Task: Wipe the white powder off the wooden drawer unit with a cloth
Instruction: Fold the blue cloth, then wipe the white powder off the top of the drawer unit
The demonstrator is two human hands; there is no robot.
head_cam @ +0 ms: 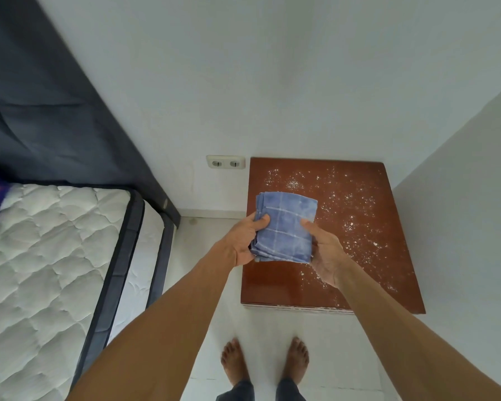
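hands [243,241] [327,256] gripping folded cloth [285,227], arms outstretched

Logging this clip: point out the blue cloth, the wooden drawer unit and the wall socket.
blue cloth [286,224]: head view, centre of folded face.
wooden drawer unit [275,285]: head view, bare front-left of its top.
wall socket [225,162]: head view, plate between its outlets.

The wooden drawer unit [272,285] bears scattered white powder [294,184] on top.
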